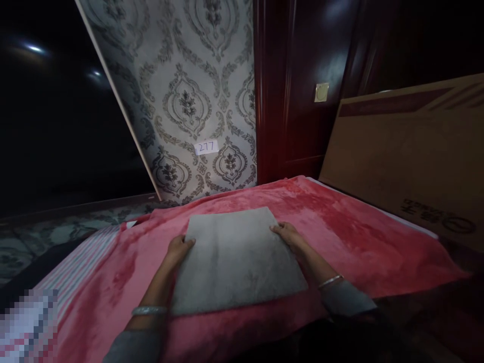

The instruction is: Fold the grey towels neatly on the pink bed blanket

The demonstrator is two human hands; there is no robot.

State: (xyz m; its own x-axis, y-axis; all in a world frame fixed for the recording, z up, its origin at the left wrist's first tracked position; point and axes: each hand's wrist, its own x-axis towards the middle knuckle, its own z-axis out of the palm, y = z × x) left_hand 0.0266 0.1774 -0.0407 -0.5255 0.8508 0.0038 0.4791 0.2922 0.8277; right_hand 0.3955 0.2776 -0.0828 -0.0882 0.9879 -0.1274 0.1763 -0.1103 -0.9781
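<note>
A grey rectangular mat (238, 257) with a soft-looking surface is held in front of me by its two side edges. On its left edge my left hand (180, 249) is closed, thumb on top and fingers underneath. My right hand (289, 234) pinches the opposite edge near the far right corner. Below the mat spreads a red plush blanket (333, 242). The fingers under the mat are mostly hidden, and so is whatever part of the blanket lies beneath it.
A large cardboard box (408, 151) leans at the right. A dark television-like panel (68, 111) stands at the left. Behind are patterned wallpaper (189, 101) with a paper label (206, 146) reading 277, and a dark red door panel (302, 50). Striped cloth (83, 257) shows at left.
</note>
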